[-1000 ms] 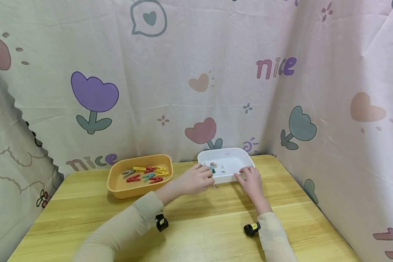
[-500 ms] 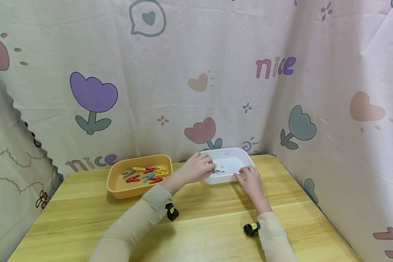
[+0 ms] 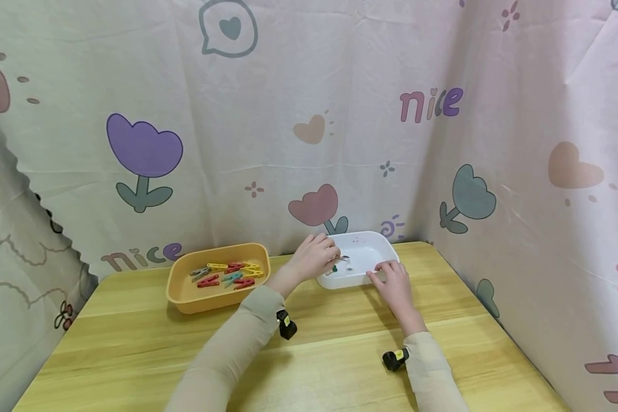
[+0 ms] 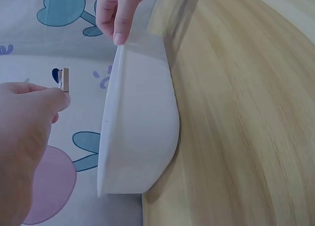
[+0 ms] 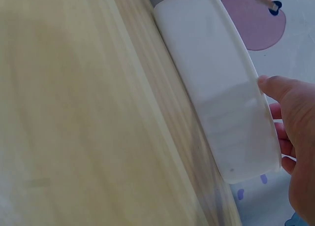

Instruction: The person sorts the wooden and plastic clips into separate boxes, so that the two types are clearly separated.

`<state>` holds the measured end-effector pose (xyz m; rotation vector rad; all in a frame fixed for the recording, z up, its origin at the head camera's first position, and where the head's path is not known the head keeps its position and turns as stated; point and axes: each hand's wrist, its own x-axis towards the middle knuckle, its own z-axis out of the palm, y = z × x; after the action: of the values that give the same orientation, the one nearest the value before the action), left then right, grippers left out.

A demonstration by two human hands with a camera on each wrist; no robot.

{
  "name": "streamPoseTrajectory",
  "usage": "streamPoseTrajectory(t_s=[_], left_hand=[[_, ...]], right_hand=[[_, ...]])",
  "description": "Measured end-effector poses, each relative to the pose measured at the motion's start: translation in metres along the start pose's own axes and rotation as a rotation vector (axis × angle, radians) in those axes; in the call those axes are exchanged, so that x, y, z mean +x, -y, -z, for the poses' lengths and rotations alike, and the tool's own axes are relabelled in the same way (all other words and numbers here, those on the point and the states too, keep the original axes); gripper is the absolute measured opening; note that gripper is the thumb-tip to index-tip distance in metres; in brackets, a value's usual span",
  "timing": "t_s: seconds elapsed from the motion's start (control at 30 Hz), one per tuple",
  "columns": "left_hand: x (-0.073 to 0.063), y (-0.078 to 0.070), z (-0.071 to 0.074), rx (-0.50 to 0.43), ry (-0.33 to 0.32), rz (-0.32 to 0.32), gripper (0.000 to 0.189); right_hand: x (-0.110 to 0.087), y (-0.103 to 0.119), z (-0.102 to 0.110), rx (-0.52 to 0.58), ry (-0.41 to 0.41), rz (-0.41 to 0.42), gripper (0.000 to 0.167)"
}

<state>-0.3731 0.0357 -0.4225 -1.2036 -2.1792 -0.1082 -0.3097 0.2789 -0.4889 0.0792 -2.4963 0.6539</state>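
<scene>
In the head view my left hand (image 3: 311, 257) is over the left part of a white plastic box (image 3: 357, 280). It pinches a small wooden clip (image 4: 66, 80) with a dark blue piece on it between thumb and fingers. My right hand (image 3: 393, 283) grips the box's near right rim; in the right wrist view its thumb (image 5: 275, 86) lies outside and the other fingers inside. Within the box lie a small green piece (image 3: 334, 269) and a small pale one (image 3: 349, 268), too small to make out. Part of the box's left end is hidden behind my left hand.
Left of the white box stands a yellow-orange plastic box (image 3: 180, 303) with several red, yellow, blue and grey clothespins (image 3: 233, 277) in it. Both boxes are at the back of the wooden table (image 3: 329, 360), close to a printed curtain (image 3: 268, 143).
My left hand has risen and moved right, from the white box's near left edge to over its inside, with the wooden clip now showing at its fingertips. My right hand stays on the rim.
</scene>
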Motion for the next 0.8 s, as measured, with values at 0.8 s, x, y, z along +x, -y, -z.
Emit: streamPoseTrajectory(t_s=[0.8], left_hand=[[0.04, -0.009, -0.033, 0.066, 0.203, 0.23, 0.015]], right_hand=[[0.002, -0.001, -0.001, -0.004, -0.006, 0.028, 0.027]])
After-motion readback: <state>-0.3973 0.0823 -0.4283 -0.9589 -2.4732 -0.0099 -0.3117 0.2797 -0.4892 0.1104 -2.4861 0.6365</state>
